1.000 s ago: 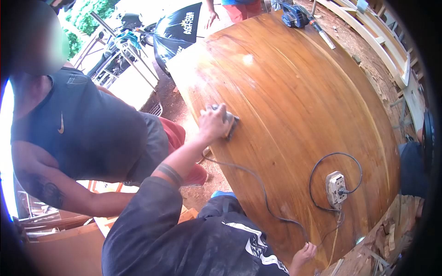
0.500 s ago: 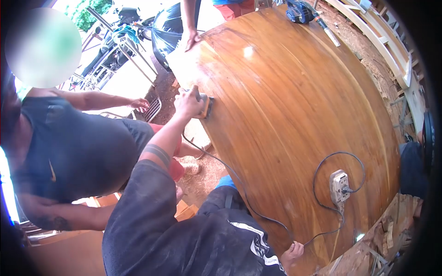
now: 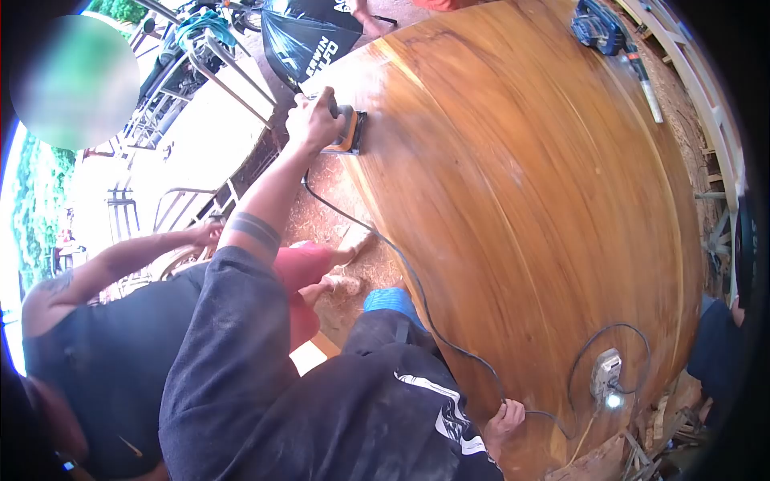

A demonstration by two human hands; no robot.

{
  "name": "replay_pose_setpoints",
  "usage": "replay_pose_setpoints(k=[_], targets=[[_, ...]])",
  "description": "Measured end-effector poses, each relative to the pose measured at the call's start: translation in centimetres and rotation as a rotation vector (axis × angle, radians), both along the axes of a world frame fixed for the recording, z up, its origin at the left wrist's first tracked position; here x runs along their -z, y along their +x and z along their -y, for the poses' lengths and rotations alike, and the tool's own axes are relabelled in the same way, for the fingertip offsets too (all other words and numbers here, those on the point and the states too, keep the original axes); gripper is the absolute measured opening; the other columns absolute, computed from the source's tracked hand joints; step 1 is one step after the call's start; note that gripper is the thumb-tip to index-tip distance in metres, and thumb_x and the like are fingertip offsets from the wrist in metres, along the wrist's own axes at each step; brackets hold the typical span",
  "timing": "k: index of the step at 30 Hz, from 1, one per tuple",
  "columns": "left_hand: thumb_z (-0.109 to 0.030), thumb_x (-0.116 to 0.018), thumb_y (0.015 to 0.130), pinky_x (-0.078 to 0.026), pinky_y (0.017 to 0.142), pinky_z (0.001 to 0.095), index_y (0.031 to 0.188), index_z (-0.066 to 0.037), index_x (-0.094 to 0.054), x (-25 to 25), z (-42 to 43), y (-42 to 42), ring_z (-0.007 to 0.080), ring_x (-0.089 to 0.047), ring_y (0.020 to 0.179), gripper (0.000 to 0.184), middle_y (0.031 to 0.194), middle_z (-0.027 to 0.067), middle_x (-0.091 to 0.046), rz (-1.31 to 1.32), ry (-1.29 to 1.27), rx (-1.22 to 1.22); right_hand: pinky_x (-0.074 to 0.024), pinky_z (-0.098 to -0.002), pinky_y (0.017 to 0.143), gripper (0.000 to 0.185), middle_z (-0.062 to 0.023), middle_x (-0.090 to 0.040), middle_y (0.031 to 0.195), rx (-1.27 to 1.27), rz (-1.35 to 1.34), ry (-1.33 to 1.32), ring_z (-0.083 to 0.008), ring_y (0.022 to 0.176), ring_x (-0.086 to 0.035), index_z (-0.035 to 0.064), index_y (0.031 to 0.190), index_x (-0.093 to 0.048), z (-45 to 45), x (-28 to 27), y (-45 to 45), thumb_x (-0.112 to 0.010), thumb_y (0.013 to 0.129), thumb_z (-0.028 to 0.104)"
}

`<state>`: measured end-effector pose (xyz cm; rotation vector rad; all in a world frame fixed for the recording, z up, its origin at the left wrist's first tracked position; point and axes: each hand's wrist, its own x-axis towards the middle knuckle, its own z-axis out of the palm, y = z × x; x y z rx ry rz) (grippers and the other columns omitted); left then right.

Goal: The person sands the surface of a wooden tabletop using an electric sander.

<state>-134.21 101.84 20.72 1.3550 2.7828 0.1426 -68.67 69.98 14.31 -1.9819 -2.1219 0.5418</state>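
Closed over a black-and-orange handheld sander [image 3: 346,133], the left hand [image 3: 314,120] reaches to the left edge of a broad worktop of brown planks [image 3: 513,192], where the tool sits at the rim. Near the bottom of the view, the right hand [image 3: 507,417] has its fingers pinched around a thin black cord [image 3: 429,309]. That cord runs from the sander in a slack curve along the worktop's left side, passes the right hand, and goes on toward a loop lying around a whitish plastic power strip [image 3: 606,373].

Glossy in places, the worktop shows dark and pale grain in long streaks, with a whitish sheen near the sander and 1 bright spot of light by the power strip. At its far right corner lies a blue-and-black power tool [image 3: 595,28] with a pale tube pointing back along the edge.

To the left, a person in a dark sleeveless shirt [image 3: 112,361] leans near the worktop, above a reddish-brown floor [image 3: 329,188] strewn with shavings. Beyond are a black umbrella with white lettering [image 3: 309,40], metal tube frames [image 3: 228,68] and strongly sunlit ground. Another person's hand [image 3: 370,22] is beside the umbrella. Along the right side stand pale wooden frames [image 3: 706,88], and scrap wood lies at the lower right.
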Motion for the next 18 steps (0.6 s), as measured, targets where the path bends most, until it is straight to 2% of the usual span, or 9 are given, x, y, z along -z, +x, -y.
replay_pose_setpoints(k=[8,10,12,14,16,18], targets=[[-0.04,-0.067,0.084,-0.054,0.089,0.0497,0.127,-0.023,-0.058,-0.1,-5.7,-9.4,0.0447,-0.063,0.105,0.047,0.119,0.0278,-0.052,0.021,0.01,-0.04,-0.0422,-0.0485,0.088,0.023,-0.0152,-0.058,0.093,0.009,-0.01,-0.03,-0.0359,0.094,-0.056,0.0024,0.093,-0.062,-2.7,-0.5,-6.8,-0.05,0.098,0.021],[-0.041,-0.066,0.085,-0.054,0.089,0.0498,0.126,-0.023,-0.057,-0.9,-6.1,-9.4,0.0447,-0.063,0.105,0.046,0.119,0.0274,-0.052,0.044,0.0,-0.046,-0.0424,-0.0481,0.087,0.023,-0.0157,-0.058,0.092,0.003,-0.001,-0.02,-0.0362,0.094,-0.056,0.0019,0.093,-0.062,-3.3,-0.7,-7.1,-0.05,0.098,0.021],[-0.041,-0.066,0.086,-0.055,0.088,0.0506,0.128,-0.024,-0.056,-1.5,-5.3,-7.9,0.045,-0.063,0.104,0.046,0.12,0.0272,-0.052,0.074,-0.037,-0.032,-0.0427,-0.0481,0.085,0.023,-0.0165,-0.058,0.092,0.002,0.01,-0.009,-0.0369,0.092,-0.056,0.001,0.093,-0.061,-3.4,-0.7,-6.5,-0.049,0.099,0.02],[-0.049,-0.062,0.089,-0.056,0.082,0.0527,0.138,-0.024,-0.052,-1.5,-2.9,-4.1,0.0461,-0.061,0.106,0.056,0.122,0.0297,-0.049,0.041,-0.137,0.032,-0.0428,-0.0484,0.083,0.026,-0.0174,-0.057,0.091,0.1,0.015,0.024,-0.0374,0.09,-0.056,-0.0001,0.093,-0.06,-3.1,0.0,-5.3,-0.048,0.1,0.021],[-0.054,-0.062,0.088,-0.057,0.078,0.051,0.137,-0.024,-0.054,-1.7,1.2,1.2,0.0468,-0.058,0.106,0.059,0.123,0.0326,-0.048,0.011,-0.15,0.16,-0.0427,-0.0487,0.08,0.029,-0.0182,-0.057,0.09,0.151,0.037,0.059,-0.0378,0.088,-0.055,-0.001,0.093,-0.06,-2.8,0.5,-2.9,-0.046,0.102,0.023],[-0.045,-0.07,0.084,-0.058,0.073,0.0534,0.132,-0.024,-0.059,-0.5,5.1,5.5,0.0471,-0.058,0.103,0.053,0.121,0.0306,-0.048,0.043,-0.029,0.3,-0.0424,-0.049,0.078,0.031,-0.0188,-0.056,0.089,0.202,0.066,0.125,-0.0379,0.086,-0.055,-0.0018,0.092,-0.059,-2.5,2.5,-1.1,-0.045,0.103,0.024]])
